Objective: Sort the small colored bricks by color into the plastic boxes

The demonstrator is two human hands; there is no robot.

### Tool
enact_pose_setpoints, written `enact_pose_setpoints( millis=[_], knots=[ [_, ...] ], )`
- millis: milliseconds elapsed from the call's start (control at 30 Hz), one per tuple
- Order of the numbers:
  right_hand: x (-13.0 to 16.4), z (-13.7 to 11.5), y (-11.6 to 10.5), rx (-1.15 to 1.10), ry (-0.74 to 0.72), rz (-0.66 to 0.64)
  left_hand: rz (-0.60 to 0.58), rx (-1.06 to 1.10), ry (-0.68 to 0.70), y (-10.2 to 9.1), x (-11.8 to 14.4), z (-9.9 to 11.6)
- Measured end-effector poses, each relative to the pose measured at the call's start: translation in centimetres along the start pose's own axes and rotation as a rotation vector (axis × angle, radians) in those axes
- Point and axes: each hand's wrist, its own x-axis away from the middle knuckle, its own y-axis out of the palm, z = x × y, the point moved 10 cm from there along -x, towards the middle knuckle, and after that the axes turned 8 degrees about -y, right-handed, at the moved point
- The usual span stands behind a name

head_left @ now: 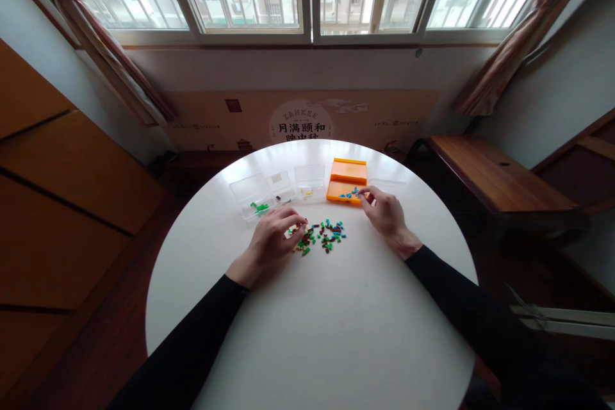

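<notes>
left hand [273, 240]: palm down on the round white table [312, 333], fingers curled together at the left edge of the bead pile [319, 236]; whether a piece is pinched, cannot tell.
right hand [387, 214]: fingertips pinched together at the front right corner of the orange tray [346, 180], on or just over the blue pieces [350, 193]; too small to tell if one is gripped.
pile: mixed green, blue, brown and yellow bits, loose, near table centre, between the hands.
sorted so far: green pieces [260, 207] in the left clear box [250, 195]; a few yellow in the clear box [310, 182] beside the tray; some blue on the tray.
progress: judged early to mid, most of the pile unsorted.
room: near half of the table bare; boxes sit well in from the far edge; wooden bench [494, 176] off the right edge, apart.
</notes>
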Motion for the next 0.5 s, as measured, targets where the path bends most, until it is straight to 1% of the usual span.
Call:
enact_pose_setpoints(
  millis=[133, 267, 400, 500],
  knots=[
    [0.0, 0.0, 0.3, -0.010, -0.014, -0.013, -0.001, -0.001, 0.007, 0.0, 0.0, 0.2],
    [0.4, -0.9, 0.7, -0.066, -0.048, -0.053, -0.006, 0.016, 0.003, 0.1, -0.1, 0.1],
    [1.1, -3.2, 1.9, -0.166, -0.158, -0.172, -0.012, 0.033, 0.007, 0.3, 0.0, 0.1],
    [1.9, -5.3, 2.6, -0.238, -0.255, -0.247, -0.043, 0.033, 0.014, 0.6, 0.1, 0.2]
  ],
)
